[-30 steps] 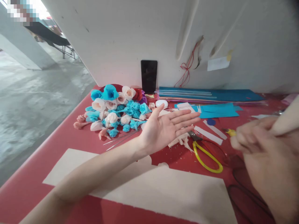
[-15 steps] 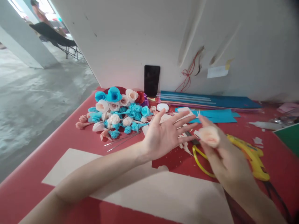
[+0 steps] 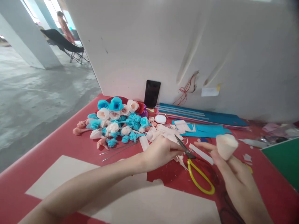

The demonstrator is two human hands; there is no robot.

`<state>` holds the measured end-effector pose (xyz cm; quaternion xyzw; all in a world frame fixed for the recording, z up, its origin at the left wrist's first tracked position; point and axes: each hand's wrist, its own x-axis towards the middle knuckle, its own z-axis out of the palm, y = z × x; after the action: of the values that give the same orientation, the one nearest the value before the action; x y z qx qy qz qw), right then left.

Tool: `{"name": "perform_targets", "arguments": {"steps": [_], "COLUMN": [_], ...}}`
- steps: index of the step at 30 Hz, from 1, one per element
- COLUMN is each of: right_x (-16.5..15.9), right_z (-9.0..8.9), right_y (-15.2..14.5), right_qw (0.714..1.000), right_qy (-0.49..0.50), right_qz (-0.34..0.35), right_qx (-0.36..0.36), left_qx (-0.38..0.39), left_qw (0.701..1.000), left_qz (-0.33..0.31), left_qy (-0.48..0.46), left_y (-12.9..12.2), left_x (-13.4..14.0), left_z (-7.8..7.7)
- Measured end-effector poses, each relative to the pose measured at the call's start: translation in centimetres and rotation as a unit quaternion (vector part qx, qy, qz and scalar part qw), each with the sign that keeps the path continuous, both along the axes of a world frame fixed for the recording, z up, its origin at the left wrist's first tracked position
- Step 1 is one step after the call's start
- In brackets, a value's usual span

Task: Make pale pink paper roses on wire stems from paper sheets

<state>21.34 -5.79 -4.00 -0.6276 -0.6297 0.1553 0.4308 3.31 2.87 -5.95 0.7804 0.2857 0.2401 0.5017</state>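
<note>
My right hand point(image 3: 235, 169) holds a cream paper rose point(image 3: 226, 145) between thumb and fingers, its petals rolled into a cup. My left hand point(image 3: 161, 152) is closed, thumb and fingertips pinched together beside the blades of the yellow-handled scissors point(image 3: 199, 177). Whatever its fingertips hold, if anything, cannot be made out. The scissors lie on the red table between my hands. A white strip point(image 3: 201, 154) is beside them, close to my right fingertips. Behind my left hand is a heap of cream paper scraps point(image 3: 165, 132).
Blue, white and pink paper flowers point(image 3: 116, 124) pile up at the left. Cream sheets point(image 3: 144, 202) lie at the front of the red table point(image 3: 28, 168). Blue paper point(image 3: 207, 130) and a phone point(image 3: 152, 93) are at the back. A green board point(image 3: 285, 158) is at the right.
My left hand has gone from open, palm up with fingers spread, to turned over and pinched near the scissors. My right hand has drawn right with the rose, uncovering the scissors and strip.
</note>
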Motion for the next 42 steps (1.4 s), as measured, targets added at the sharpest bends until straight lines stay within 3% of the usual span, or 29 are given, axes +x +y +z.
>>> {"name": "perform_targets", "arguments": {"steps": [4, 6, 8, 10, 12, 13, 16, 19, 21, 23, 28, 34, 38, 42], "right_x": [0.4, -0.2, -1.8, -3.9, -5.7, -6.0, -4.2, -1.2, -0.6, -1.5, -3.5, -2.8, -3.2, -3.4], "right_z": [-0.4, -0.6, -0.8, -1.2, -1.8, -2.2, -3.4, -3.3, -2.6, -1.6, -0.4, -1.4, -1.3, -0.6], "right_y": [-0.3, -0.8, -1.5, -2.0, -1.7, -1.0, 2.1, 4.3, 3.9, 2.4, -0.3, -0.6, -0.6, -0.8], "right_qw": [0.999, 0.998, 0.988, 0.946, 0.873, 0.855, 0.881, 0.877, 0.864, 0.846, 0.826, 0.843, 0.856, 0.872], "right_qy": [0.009, 0.031, 0.099, 0.223, 0.348, 0.382, 0.424, 0.464, 0.489, 0.501, 0.51, 0.468, 0.433, 0.388], "right_qz": [0.017, 0.03, 0.085, 0.199, 0.301, 0.308, 0.193, 0.125, 0.123, 0.158, 0.18, 0.185, 0.207, 0.224], "right_qx": [-0.03, -0.049, -0.081, -0.126, -0.16, -0.165, -0.088, -0.016, -0.025, -0.089, -0.157, -0.19, -0.191, -0.2], "left_qx": [0.187, 0.249, 0.296, 0.33, 0.353, 0.362, 0.377, 0.374, 0.36, 0.327, 0.196, -0.012, -0.085, -0.141], "left_qw": [0.974, 0.953, 0.932, 0.914, 0.902, 0.898, 0.897, 0.906, 0.917, 0.93, 0.975, 0.998, 0.992, 0.983], "left_qz": [0.017, 0.009, 0.014, 0.031, 0.039, 0.034, 0.017, 0.001, -0.039, -0.072, -0.024, -0.055, -0.085, -0.074], "left_qy": [0.127, 0.175, 0.21, 0.234, 0.246, 0.246, 0.23, 0.195, 0.168, 0.148, 0.101, 0.007, -0.04, -0.095], "left_y": [0.2, 0.0, -0.2, -0.6, -1.0, -1.2, -1.6, -1.3, -0.6, 0.2, 0.9, 0.5, 0.2, -0.1], "left_x": [-0.3, -0.2, 0.1, 0.3, 0.3, 0.2, -0.2, -0.4, -0.5, -0.5, -0.7, -0.6, -0.4, -0.2], "left_z": [-0.8, -1.2, -1.6, -1.9, -1.9, -1.8, -1.1, -0.4, -0.2, -0.1, 0.4, 0.9, 1.1, 1.4]}}
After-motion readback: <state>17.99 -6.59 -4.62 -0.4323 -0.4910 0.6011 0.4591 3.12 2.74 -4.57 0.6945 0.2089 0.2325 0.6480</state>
